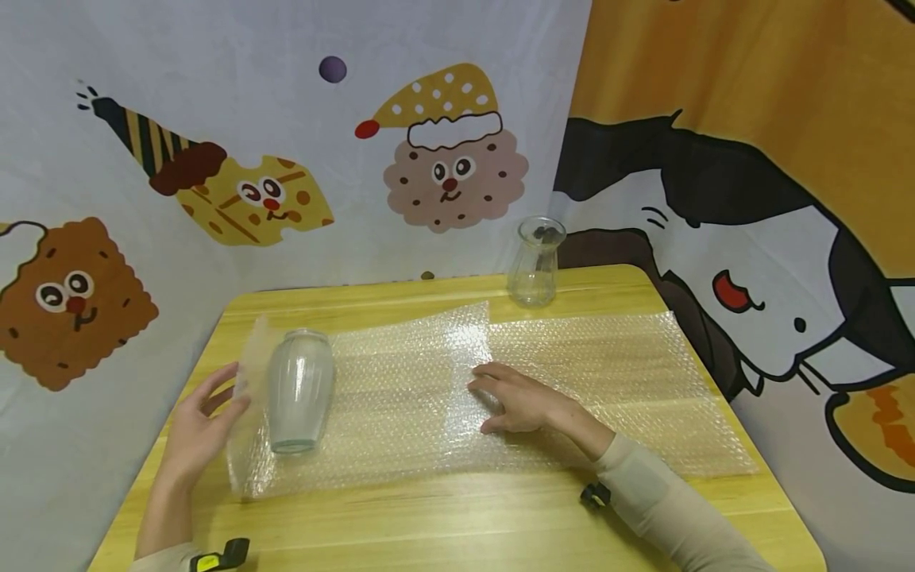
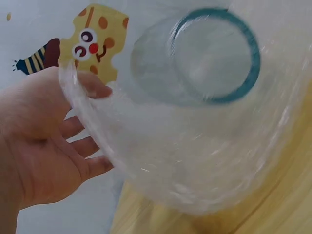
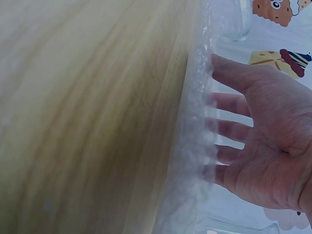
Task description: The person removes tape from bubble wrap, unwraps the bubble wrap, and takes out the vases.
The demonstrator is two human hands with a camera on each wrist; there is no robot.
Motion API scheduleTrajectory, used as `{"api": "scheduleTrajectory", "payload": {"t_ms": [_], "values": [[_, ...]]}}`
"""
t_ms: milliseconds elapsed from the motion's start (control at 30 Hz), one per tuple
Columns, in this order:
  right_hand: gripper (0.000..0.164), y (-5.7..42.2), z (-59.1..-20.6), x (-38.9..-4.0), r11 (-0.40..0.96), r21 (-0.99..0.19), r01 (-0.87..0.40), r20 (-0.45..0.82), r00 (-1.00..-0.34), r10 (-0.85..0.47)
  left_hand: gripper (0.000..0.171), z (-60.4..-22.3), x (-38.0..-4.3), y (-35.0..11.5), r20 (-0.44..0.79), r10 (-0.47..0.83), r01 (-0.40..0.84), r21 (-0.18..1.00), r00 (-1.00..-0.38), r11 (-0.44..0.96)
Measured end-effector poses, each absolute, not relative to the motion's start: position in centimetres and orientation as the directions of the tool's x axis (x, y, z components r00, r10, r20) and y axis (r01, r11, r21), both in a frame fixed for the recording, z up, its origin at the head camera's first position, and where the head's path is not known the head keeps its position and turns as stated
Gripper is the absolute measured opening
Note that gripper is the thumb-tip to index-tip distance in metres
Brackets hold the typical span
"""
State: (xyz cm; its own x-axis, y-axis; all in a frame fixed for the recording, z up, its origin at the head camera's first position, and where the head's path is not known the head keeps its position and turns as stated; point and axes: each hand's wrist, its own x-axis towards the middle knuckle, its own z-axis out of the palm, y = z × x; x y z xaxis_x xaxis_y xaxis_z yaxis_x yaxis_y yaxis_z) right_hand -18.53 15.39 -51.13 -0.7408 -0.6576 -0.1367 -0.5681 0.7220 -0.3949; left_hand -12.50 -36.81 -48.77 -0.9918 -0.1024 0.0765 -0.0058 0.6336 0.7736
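Observation:
A long sheet of bubble wrap (image 1: 400, 405) lies across the wooden table. On its left part a clear glass vase (image 1: 300, 389) lies on its side, its greenish base (image 2: 253, 63) facing the near edge. My left hand (image 1: 196, 433) holds the sheet's raised left edge beside the vase. In the left wrist view the thumb (image 2: 95, 87) lies inside that edge, with the other fingers outside it. My right hand (image 1: 522, 399) rests on the middle of the sheet, fingers spread and lightly bent, fingertips (image 3: 214, 63) touching the wrap.
A second glass vase (image 1: 534, 266), flared at the rim, stands upright at the table's back right, behind the wrap. The wooden table (image 1: 457, 524) shows along the front. Cartoon-printed cloth (image 1: 286, 95) hangs behind and to the right.

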Motion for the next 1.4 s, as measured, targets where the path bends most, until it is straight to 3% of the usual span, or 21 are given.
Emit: {"api": "scheduleTrajectory", "payload": {"t_ms": [567,733,967,1167,1400], "values": [[0.08,15.4,-51.1,-18.5,0.722,-0.399,-0.565,-0.141,-0.74,-0.658,0.056,-51.1,-12.5,-40.4,0.227,0.015,0.126,0.485,-0.974,0.865],[0.081,15.4,-51.1,-18.5,0.722,-0.401,-0.563,-0.146,-0.739,-0.657,0.06,-52.1,-12.8,-40.4,0.132,-0.01,0.052,0.462,-0.991,0.885],[0.081,15.4,-51.2,-18.4,0.721,-0.391,-0.571,-0.133,-0.741,-0.659,0.055,-52.9,-12.9,-40.4,0.107,0.076,0.115,0.422,-0.991,0.899],[0.081,15.4,-51.4,-18.6,0.722,-0.391,-0.571,-0.139,-0.739,-0.659,0.057,-53.0,-13.0,-40.2,0.015,0.074,0.073,0.442,-0.997,0.894],[0.08,15.5,-51.5,-18.6,0.72,-0.389,-0.574,-0.136,-0.738,-0.661,0.058,-52.8,-13.6,-39.5,0.137,0.058,0.114,0.448,-0.989,0.887]]}}
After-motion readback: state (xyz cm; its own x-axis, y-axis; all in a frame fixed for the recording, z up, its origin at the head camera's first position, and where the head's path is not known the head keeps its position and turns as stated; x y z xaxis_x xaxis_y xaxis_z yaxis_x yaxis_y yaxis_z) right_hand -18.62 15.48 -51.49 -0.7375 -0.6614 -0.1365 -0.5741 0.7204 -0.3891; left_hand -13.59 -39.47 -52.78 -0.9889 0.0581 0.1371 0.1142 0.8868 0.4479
